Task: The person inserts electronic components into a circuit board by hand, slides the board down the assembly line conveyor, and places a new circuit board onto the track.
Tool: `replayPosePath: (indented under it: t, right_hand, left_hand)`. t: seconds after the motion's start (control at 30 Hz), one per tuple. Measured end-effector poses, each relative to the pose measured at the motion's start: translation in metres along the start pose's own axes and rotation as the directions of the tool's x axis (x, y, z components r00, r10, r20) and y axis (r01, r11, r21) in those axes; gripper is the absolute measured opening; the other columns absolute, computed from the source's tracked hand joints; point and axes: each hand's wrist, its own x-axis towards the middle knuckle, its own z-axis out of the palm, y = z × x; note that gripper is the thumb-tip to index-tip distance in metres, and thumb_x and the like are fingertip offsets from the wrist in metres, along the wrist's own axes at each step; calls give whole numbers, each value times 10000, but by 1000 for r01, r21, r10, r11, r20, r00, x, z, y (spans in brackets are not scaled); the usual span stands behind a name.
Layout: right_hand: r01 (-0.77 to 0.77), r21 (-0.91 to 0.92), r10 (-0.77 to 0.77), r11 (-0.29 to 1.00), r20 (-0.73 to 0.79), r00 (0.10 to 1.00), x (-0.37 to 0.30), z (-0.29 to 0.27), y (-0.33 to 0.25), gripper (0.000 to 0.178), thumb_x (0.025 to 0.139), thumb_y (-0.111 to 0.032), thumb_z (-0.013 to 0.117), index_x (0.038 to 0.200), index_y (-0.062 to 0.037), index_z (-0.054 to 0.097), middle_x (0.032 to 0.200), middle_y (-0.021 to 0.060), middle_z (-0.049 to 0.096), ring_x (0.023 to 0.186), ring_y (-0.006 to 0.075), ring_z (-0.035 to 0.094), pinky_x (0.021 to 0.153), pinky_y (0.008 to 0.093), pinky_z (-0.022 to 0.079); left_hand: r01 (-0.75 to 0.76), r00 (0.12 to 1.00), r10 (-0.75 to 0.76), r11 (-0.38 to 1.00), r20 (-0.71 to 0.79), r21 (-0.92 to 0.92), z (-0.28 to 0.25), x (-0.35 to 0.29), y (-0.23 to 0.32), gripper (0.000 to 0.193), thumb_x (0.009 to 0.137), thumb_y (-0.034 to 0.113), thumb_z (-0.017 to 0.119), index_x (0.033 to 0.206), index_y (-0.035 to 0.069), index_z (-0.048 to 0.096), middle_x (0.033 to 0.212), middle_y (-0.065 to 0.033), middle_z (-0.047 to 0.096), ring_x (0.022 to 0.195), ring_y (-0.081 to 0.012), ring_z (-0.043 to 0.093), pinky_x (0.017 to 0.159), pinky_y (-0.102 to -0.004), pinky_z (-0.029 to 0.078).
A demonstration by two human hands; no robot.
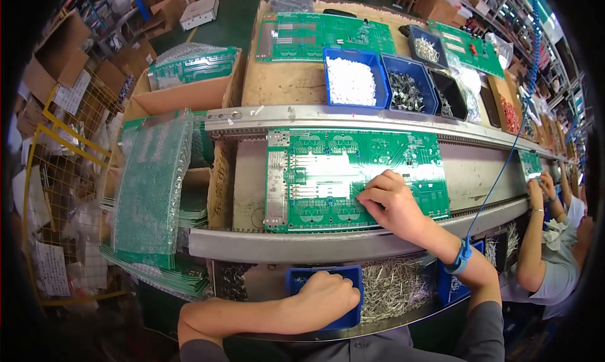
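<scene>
Gray metal railing [302,246] runs between my 2 hands, and just beyond it a green circuit board [403,151] lies flat beneath my right hand [392,204], whose fingers are bunched together, though I cannot tell if they grip anything. Closer to my body, my left hand [326,299] curls over a blue bin [357,280], its grip hidden, with metal pins [397,293] just right of it. Farther past my right hand sits a box [380,88] of white parts [351,80].

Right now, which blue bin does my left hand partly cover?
The blue bin just left of the thin silver pieces; the left hand overlaps only this one.
</scene>
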Motion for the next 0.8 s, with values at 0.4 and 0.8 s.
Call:
replayPosePath:
  t: [0.4, 0.8]
  right_hand:
    - [78, 87, -76, 993, -20, 997, -15, -44, -47, 208, 697, -1, 716, 898, -51, 687, 809, 57, 626, 713, 219, 570, 650, 343, 411]
    - [135, 324, -197, 936, 166, 966, -40, -47, -63, 251, 743, -88, 732, 990, -75, 688, 868, 12, 631, 682, 174, 544, 613, 312, 352]
  left_hand:
    - [166, 950, -309, 628, -49, -760, -35, 9, -24, 240, 836, 46, 646, 1040, 52, 518, 889, -71, 678, 798, -146, 652, 672, -274, 511]
    - [143, 959, -282, 359, 39, -922, -39, 11, -26, 421, 827, 16, 681, 1145, 44, 407, 874, -66, 683, 811, -81, 625, 713, -231, 475]
